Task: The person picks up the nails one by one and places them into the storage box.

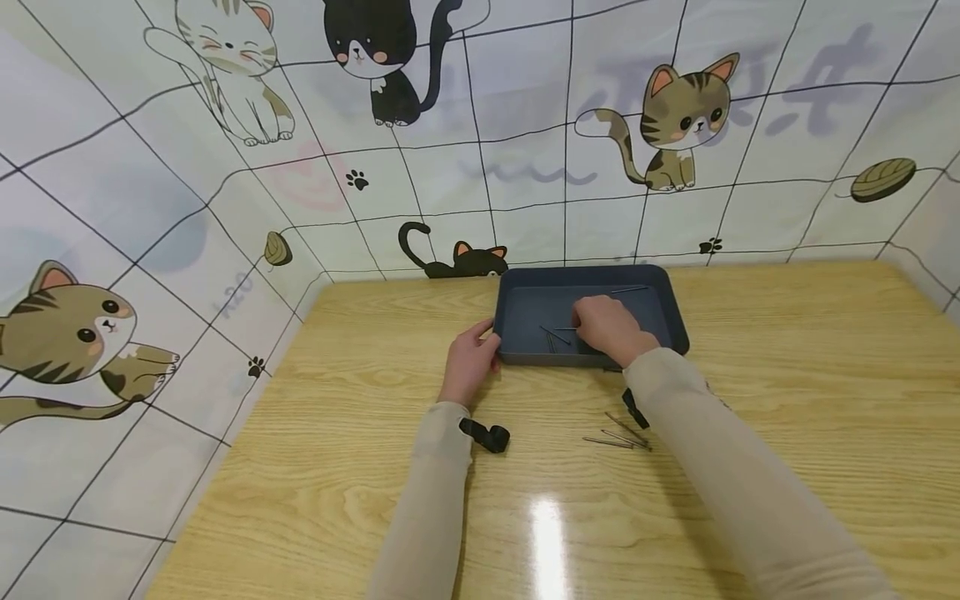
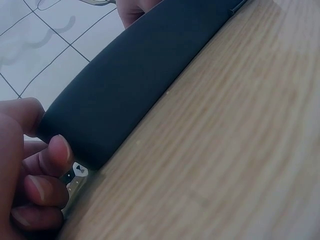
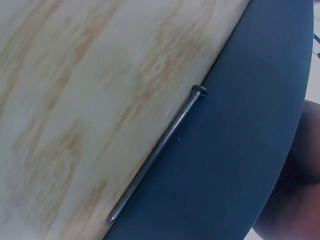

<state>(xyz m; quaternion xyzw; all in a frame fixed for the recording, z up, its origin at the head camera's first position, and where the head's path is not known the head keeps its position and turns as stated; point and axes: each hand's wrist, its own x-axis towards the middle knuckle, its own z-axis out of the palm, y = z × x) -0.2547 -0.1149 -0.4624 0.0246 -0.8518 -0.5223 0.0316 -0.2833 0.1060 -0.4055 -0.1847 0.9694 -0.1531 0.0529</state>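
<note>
We note a light wood-grain desk. On it, toward the far middle, sits a dark tray. Nearer us, a small loose bunch of nails lies on the bare wood, right of centre.

Both arms are stretched forward in beige sleeves. The left hand is set on its edge, thumb raised and fingers curled inward. The right hand is held palm down, knuckles up, its fingers bent downward.
</note>
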